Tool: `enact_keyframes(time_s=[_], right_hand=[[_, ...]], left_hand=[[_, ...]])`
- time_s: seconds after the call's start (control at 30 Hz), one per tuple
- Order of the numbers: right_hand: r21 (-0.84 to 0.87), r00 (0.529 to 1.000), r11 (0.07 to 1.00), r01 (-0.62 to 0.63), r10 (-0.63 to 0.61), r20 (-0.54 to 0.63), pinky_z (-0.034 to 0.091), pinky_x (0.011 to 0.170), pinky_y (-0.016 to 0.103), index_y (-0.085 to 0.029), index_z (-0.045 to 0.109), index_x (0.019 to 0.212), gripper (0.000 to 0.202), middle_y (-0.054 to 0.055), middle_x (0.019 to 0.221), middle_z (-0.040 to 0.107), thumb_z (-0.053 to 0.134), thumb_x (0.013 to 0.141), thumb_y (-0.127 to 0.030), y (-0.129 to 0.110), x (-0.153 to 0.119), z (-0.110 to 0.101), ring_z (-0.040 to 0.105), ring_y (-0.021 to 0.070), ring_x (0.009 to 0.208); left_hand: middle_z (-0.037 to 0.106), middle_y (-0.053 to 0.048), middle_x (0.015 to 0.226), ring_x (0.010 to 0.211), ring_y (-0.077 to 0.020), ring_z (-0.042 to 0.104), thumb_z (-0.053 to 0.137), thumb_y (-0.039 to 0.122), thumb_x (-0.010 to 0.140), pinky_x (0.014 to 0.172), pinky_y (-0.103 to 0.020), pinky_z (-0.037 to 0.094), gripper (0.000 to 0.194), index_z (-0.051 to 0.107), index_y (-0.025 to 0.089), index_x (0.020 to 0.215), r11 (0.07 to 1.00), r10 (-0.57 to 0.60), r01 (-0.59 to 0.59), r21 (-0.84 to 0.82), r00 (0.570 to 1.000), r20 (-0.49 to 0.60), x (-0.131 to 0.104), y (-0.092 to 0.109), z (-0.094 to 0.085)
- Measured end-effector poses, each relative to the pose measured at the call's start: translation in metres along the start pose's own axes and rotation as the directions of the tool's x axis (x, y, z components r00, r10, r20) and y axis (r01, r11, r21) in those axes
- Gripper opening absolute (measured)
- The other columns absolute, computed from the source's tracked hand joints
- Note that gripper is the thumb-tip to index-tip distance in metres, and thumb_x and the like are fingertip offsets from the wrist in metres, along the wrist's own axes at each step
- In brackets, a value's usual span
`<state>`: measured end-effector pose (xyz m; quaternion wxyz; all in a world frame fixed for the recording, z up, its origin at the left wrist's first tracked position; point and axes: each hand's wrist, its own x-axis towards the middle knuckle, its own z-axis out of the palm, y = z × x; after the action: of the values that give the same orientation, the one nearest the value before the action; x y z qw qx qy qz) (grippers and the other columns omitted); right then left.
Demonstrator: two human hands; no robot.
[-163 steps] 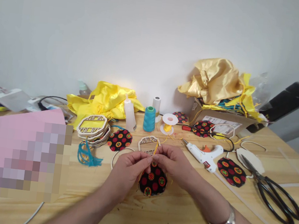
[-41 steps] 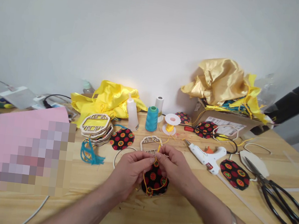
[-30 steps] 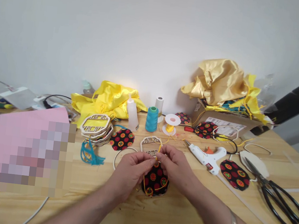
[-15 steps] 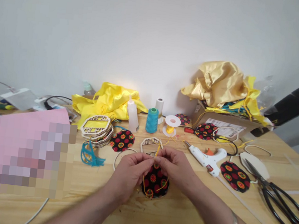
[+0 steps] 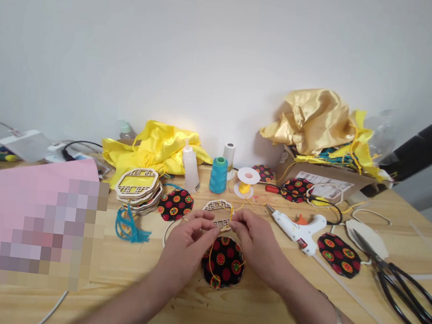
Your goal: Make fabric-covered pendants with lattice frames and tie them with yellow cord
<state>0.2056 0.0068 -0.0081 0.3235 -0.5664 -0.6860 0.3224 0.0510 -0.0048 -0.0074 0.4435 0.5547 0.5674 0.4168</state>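
Observation:
My left hand [image 5: 189, 245] has thumb and forefinger brought together on a thin yellow cord [image 5: 210, 263], whose tail hangs down in a loop. My right hand [image 5: 256, 242] pinches another stretch of that cord, near its knotted yellow part. Just beyond the fingertips lies a pale wooden lattice frame [image 5: 218, 205] with cut-out patterns. Below the hands rests a round black fabric piece [image 5: 224, 262] with red and orange flowers, the cord's tail lying across it. The exact grip at the fingertips is partly hidden.
Behind stand a blue thread cone [image 5: 218, 177], a yellow cord spool [image 5: 247, 182] and a white squeeze bottle [image 5: 190, 168]. Stacked lattice frames [image 5: 137, 183] and a teal tassel [image 5: 132, 227] lie left. On the right are a glue gun [image 5: 300, 226] and black-handled scissors [image 5: 399, 295].
My hands have drawn slightly apart, uncovering more of the flowered piece and the lattice frame. The knotted yellow part now sits a little farther right, by my right fingertips.

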Motion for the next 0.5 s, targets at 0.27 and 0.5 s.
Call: enact_keyframes(time_s=[0.27, 0.5], right_hand=[[0.305, 0.994, 0.946, -0.107, 0.106, 0.02, 0.028, 0.047, 0.022, -0.018, 0.047, 0.063, 0.02, -0.005, 0.049, 0.043, 0.046, 0.082, -0.023, 0.004, 0.002, 0.004, 0.037, 0.0097, 0.047], [0.661, 0.952, 0.693, -0.288, 0.13, 0.278, 0.02, 0.038, 0.019, -0.018, 0.044, 0.063, 0.021, -0.009, 0.044, 0.04, 0.048, 0.079, -0.031, -0.008, -0.002, 0.003, 0.028, 0.0045, 0.036]], left_hand=[[0.032, -0.004, 0.14, 0.117, -0.0241, 0.043, 0.057, 0.019, 0.076, 0.099, -0.041, 0.033, 0.013, 0.066, 0.021, 0.067, 0.919, 0.301, -0.316, 0.234, 0.949, 0.1, -0.011, -0.014, 0.007], [0.038, -0.006, 0.137, 0.125, -0.026, 0.037, 0.055, 0.012, 0.076, 0.102, -0.04, 0.032, 0.017, 0.066, 0.021, 0.067, 0.932, 0.313, -0.338, 0.13, 0.932, 0.181, -0.015, -0.014, 0.009]])
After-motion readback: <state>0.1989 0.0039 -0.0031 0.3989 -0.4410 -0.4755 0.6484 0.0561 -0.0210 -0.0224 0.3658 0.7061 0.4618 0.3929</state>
